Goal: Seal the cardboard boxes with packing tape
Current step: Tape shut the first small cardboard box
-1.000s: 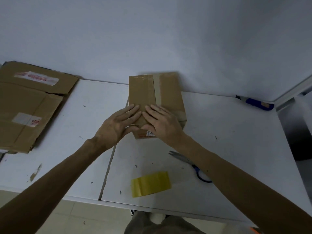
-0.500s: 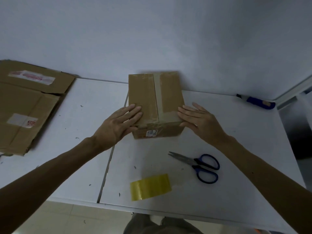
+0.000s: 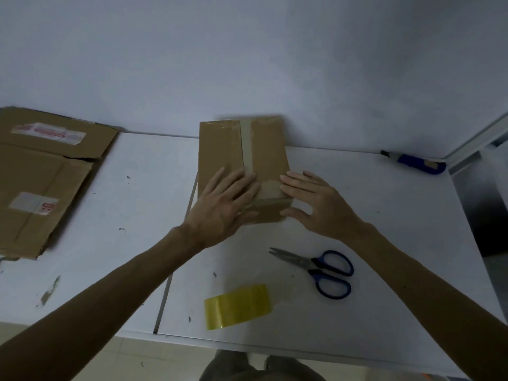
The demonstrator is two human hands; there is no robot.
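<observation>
Bearing tape (image 3: 247, 149) along its seam, the cardboard box (image 3: 220, 149) seems closed.

I count 1 closed cardboard box (image 3: 264, 149) at the centre of the frame, with 2 strips of tape on its top: 1 lengthwise, 1 across the near end. 2 hands are in view, my left hand (image 3: 222, 210) and my right hand (image 3: 319, 204). Lower centre there is 1 yellow tape roll (image 3: 237, 306) and 1 pair of scissors (image 3: 316, 265). Upper right lies 1 blue-handled tool (image 3: 415, 162). At the left edge is 1 lot of flattened cardboard (image 3: 41, 166), sheet count unclear, bearing 2 white labels.
</observation>
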